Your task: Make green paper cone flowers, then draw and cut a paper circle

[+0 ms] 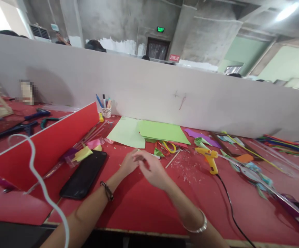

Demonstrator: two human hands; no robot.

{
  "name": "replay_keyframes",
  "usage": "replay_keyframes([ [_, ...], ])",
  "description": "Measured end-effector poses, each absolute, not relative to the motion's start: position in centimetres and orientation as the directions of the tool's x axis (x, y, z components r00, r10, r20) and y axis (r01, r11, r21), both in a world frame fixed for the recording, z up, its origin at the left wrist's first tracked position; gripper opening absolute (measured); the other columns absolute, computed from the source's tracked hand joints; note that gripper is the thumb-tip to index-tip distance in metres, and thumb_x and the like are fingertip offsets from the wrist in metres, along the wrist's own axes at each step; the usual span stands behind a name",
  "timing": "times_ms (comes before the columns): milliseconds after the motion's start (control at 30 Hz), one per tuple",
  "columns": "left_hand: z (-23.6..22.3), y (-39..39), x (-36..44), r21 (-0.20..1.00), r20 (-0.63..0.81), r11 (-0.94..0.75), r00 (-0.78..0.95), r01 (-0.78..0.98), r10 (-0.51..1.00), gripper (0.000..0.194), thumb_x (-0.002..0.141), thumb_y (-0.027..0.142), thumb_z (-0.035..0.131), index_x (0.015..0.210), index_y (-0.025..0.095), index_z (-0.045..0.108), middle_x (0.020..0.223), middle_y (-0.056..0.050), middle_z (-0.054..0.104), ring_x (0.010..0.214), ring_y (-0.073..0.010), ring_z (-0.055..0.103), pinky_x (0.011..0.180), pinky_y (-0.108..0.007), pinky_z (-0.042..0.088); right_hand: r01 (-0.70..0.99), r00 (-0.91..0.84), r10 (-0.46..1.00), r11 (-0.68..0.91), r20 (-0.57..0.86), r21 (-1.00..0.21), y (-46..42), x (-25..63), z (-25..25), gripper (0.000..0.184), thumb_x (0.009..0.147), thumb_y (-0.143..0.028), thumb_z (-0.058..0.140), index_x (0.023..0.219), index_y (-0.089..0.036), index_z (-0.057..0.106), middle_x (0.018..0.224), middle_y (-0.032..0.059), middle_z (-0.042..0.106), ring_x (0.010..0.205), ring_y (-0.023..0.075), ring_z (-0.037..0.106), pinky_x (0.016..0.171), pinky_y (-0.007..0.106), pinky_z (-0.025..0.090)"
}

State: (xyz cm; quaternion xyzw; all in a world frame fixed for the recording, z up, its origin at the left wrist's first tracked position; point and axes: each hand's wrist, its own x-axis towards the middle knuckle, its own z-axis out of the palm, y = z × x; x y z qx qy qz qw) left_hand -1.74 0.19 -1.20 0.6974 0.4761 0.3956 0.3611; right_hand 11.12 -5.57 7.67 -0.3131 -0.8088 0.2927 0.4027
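Note:
My left hand (129,164) and my right hand (151,170) meet above the middle of the red table, fingertips touching or nearly so. The left fingers are closed, partly hidden behind the right hand. My right hand bends over them, its thumb and fingers drawn together. A tiny pale bit shows at the fingertips, too small to name. Just beyond lie a pale green paper sheet (128,132) and brighter green sheets (165,131). Yellow-handled scissors (170,147) are partly under the paper, and a thin stick (173,158) lies to the right of my hands.
A black phone (84,175) and a red board (53,144) are at left, a white cable (39,179) crossing in front. At right are a yellow glue gun (210,159) with a black cord and a long metal strip (263,186). A pen cup (106,111) stands by the white partition (144,86).

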Motion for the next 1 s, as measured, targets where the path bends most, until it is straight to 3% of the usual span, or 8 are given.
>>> replay_keyframes([
  [100, -1.1, 0.2, -1.4, 0.892, 0.225, -0.266, 0.150, 0.366, 0.963, 0.015, 0.068, 0.030, 0.052, 0.070, 0.018, 0.043, 0.063, 0.003, 0.047, 0.059, -0.0106, 0.045, 0.055, -0.023, 0.037, 0.437, -0.177, 0.864, 0.498, 0.471, -0.749, -8.0, 19.0, 6.8, 0.019, 0.080, -0.018, 0.038, 0.094, -0.021, 0.051, 0.083, 0.0031, 0.059, 0.075, 0.0141, 0.057, 0.069, 0.028, 0.045],
  [233, -0.4, 0.1, -1.4, 0.868, 0.240, -0.251, 0.080, 0.428, 0.967, 0.017, 0.068, 0.032, 0.053, 0.071, 0.018, 0.044, 0.061, 0.004, 0.046, 0.058, -0.0091, 0.044, 0.054, -0.021, 0.036, 0.728, 0.322, 0.854, 0.052, 0.408, -0.683, -10.0, 28.5, 3.6, 0.021, 0.079, -0.032, 0.040, 0.093, -0.020, 0.050, 0.083, 0.0060, 0.060, 0.073, 0.0181, 0.057, 0.066, 0.031, 0.045],
  [400, 0.1, -0.3, -1.3, 0.866, 0.257, -0.295, 0.146, 0.405, 0.955, 0.019, 0.069, 0.033, 0.053, 0.067, 0.018, 0.042, 0.057, 0.006, 0.042, 0.053, -0.0075, 0.040, 0.051, -0.019, 0.033, 0.883, 0.465, 0.813, -0.396, 0.350, -0.252, -8.7, 34.1, 0.4, 0.051, 0.073, -0.045, 0.045, 0.110, -0.010, 0.047, 0.102, 0.0182, 0.055, 0.100, 0.0310, 0.049, 0.080, 0.042, 0.040],
  [567, 0.5, -0.7, -1.2, 0.838, 0.275, -0.326, 0.177, 0.437, 0.945, 0.015, 0.068, 0.028, 0.053, 0.071, 0.018, 0.043, 0.061, 0.005, 0.045, 0.058, -0.0083, 0.042, 0.054, -0.019, 0.034, 0.823, 0.558, 0.824, -0.536, 0.098, -0.187, -4.3, 36.0, 0.4, 0.044, 0.078, -0.041, 0.036, 0.109, -0.013, 0.048, 0.100, 0.0172, 0.058, 0.094, 0.0300, 0.055, 0.074, 0.041, 0.041],
  [700, 0.6, -0.5, -1.3, 0.831, 0.296, -0.343, 0.175, 0.438, 0.939, 0.014, 0.068, 0.026, 0.053, 0.075, 0.017, 0.045, 0.067, 0.003, 0.047, 0.063, -0.0097, 0.044, 0.059, -0.021, 0.037, 0.824, 0.539, 0.840, -0.510, 0.064, -0.246, -1.6, 36.4, 1.5, 0.035, 0.079, -0.032, 0.034, 0.103, -0.012, 0.051, 0.092, 0.0174, 0.060, 0.085, 0.0276, 0.058, 0.066, 0.036, 0.041],
  [833, 0.2, 0.0, -1.3, 0.806, 0.338, -0.409, 0.234, 0.428, 0.912, 0.012, 0.068, 0.023, 0.053, 0.076, 0.016, 0.050, 0.074, 0.000, 0.053, 0.070, -0.0124, 0.047, 0.064, -0.024, 0.039, 0.805, 0.547, 0.749, -0.349, 0.374, -0.480, -1.1, 33.8, 3.7, 0.037, 0.079, -0.030, 0.031, 0.103, -0.008, 0.047, 0.091, 0.0189, 0.058, 0.080, 0.0256, 0.056, 0.062, 0.033, 0.039],
  [900, 0.0, 0.2, -1.2, 0.795, 0.326, -0.410, 0.257, 0.447, 0.910, 0.010, 0.068, 0.022, 0.052, 0.075, 0.016, 0.051, 0.071, 0.000, 0.053, 0.067, -0.0120, 0.047, 0.060, -0.023, 0.038, 0.797, 0.512, 0.722, -0.198, 0.466, -0.570, -1.8, 31.3, 4.7, 0.035, 0.080, -0.036, 0.030, 0.097, -0.011, 0.048, 0.082, 0.0141, 0.058, 0.072, 0.0228, 0.055, 0.059, 0.031, 0.038],
  [1000, -0.1, 0.2, -1.2, 0.770, 0.283, -0.379, 0.257, 0.513, 0.924, 0.009, 0.068, 0.024, 0.053, 0.072, 0.016, 0.051, 0.065, 0.002, 0.053, 0.060, -0.0112, 0.046, 0.055, -0.021, 0.035, 0.781, 0.367, 0.827, -0.025, 0.426, -0.624, -3.3, 27.0, 5.4, 0.032, 0.075, -0.049, 0.041, 0.078, -0.018, 0.048, 0.062, 0.0027, 0.053, 0.053, 0.0154, 0.049, 0.050, 0.027, 0.036],
])
